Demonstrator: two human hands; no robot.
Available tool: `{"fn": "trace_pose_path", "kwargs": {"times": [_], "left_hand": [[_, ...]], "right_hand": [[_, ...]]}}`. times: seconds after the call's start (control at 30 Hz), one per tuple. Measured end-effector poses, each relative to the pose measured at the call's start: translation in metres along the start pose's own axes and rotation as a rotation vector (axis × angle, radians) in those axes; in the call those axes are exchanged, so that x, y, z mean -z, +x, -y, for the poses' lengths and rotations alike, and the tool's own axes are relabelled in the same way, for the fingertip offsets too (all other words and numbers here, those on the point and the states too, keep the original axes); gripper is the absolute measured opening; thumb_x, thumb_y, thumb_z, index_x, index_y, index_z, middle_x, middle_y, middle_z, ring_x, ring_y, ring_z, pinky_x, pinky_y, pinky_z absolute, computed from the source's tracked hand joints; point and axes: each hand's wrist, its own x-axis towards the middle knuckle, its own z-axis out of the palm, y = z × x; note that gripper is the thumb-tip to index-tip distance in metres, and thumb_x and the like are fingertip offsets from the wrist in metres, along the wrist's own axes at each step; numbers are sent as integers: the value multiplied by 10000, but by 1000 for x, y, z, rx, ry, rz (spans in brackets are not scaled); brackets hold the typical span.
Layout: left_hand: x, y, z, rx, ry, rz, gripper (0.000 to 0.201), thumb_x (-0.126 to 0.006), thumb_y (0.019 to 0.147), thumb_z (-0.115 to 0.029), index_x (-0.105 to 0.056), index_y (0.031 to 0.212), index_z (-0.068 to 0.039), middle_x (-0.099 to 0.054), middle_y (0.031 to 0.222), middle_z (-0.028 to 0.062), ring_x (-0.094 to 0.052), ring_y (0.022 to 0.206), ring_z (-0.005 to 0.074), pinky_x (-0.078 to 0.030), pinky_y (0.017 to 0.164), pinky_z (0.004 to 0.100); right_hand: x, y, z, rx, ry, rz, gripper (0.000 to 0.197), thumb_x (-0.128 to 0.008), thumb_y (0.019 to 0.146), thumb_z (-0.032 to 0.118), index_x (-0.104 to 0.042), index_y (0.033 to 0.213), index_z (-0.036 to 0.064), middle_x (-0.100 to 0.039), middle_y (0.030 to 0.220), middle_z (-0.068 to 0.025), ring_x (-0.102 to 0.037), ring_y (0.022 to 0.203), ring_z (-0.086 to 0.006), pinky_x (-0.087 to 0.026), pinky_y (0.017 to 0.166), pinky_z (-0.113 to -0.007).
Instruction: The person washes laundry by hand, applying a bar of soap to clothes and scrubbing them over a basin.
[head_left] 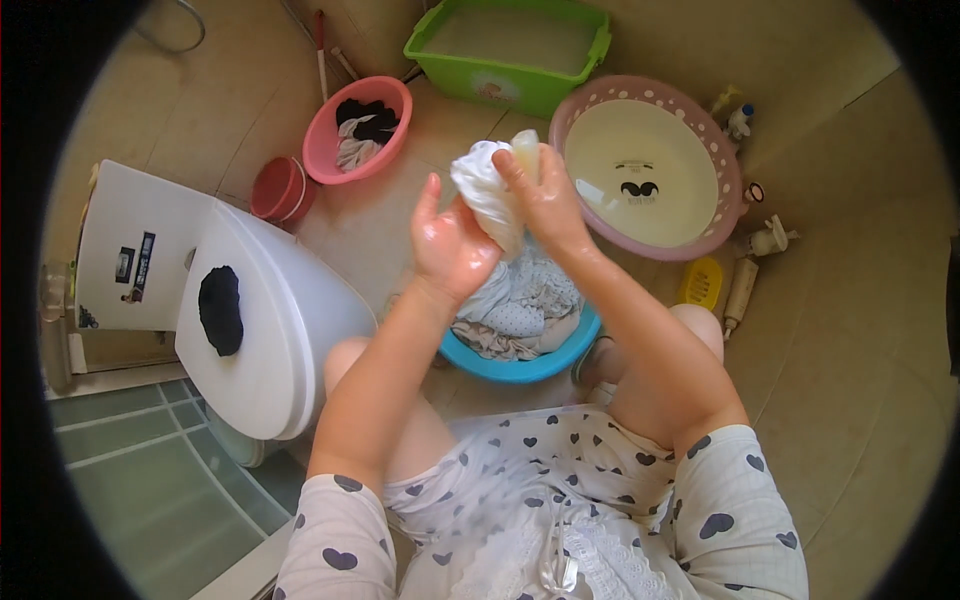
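Gripping a pale yellow bar (526,150) in its fingers, the right hand (550,205) touches a bunched, creased white cloth (480,180) above a blue basin (515,370); the left hand's (455,247) fingers are hidden, their closure unclear. Tiled floor (350,225) below, toilet (268,345) left.

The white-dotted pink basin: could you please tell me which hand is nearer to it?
Right: the right hand appears just left of the dotted basin; the left hand is farther left.
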Motion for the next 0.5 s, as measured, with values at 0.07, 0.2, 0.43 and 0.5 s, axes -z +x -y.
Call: {"fn": "trace_pose_path", "kwargs": {"times": [0.07, 0.2, 0.43, 0.5], "left_hand": [[2, 5, 7, -3, 85, 5, 671, -295, 864, -562, -386, 1246, -17, -438, 1250, 129, -412, 1166, 262, -308, 1001, 405], [77, 29, -25, 136, 47, 526, 577, -285, 891, -512, -440, 1179, -36, -497, 1162, 106, -493, 1056, 272, -411, 900, 409], [46, 27, 16, -50, 295, -88, 433, -297, 937, -359, -431, 1192, -37, -475, 1221, 111, -481, 1085, 250, -357, 962, 397], [58, 21, -8, 21, 209, 145, 433, -293, 938, -359, -434, 1191, -37, -478, 1215, 117, -481, 1087, 251, -353, 967, 398]], "right_hand": [[-22, -12, -10, 252, -235, -138, 534, -645, 733, 416, -479, 996, -18, -466, 948, -214, -482, 906, -363, -406, 765, -413], [-47, -62, 25, 464, -590, 136, 537, -589, 774, 428, -457, 1071, 1, -451, 944, -198, -463, 887, -372, -395, 773, -434], [-28, 6, -28, 28, -617, -195, 628, -564, 749, 511, -465, 1104, 2, -495, 1049, -208, -482, 987, -373, -417, 791, -463], [-47, -17, -31, 173, -645, -168, 618, -563, 750, 511, -469, 1083, -1, -507, 1036, -203, -492, 965, -380, -408, 794, -464]]}}
